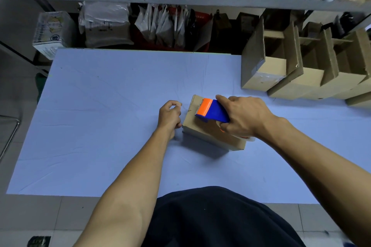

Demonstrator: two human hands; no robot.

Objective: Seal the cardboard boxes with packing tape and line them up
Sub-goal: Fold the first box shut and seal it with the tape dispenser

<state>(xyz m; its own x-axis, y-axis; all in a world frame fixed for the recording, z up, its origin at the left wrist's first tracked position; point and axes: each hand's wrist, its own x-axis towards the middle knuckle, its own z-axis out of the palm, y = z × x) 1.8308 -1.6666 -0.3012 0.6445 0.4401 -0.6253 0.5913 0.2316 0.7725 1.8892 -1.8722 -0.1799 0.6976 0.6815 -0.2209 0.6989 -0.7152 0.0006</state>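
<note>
Under the right hand [246, 116] lies a small cardboard box [208, 128], closed and flat on the pale blue table [100, 126], turned at a slant to the table's edge. The right hand grips a blue and orange tape dispenser [211, 111], fingers and thumb curled round its body, and presses its orange end down on the box's top face near the far left corner. The left hand [169, 116] sits just beside the box's left side, fingers loosely curled with the fingertips at the box's edge; whether it pinches a tape end there cannot be told. Beyond the right hand and out to its right, a row of open cardboard boxes [301, 66] stands side by side at the far right corner of the table, flaps up.
</note>
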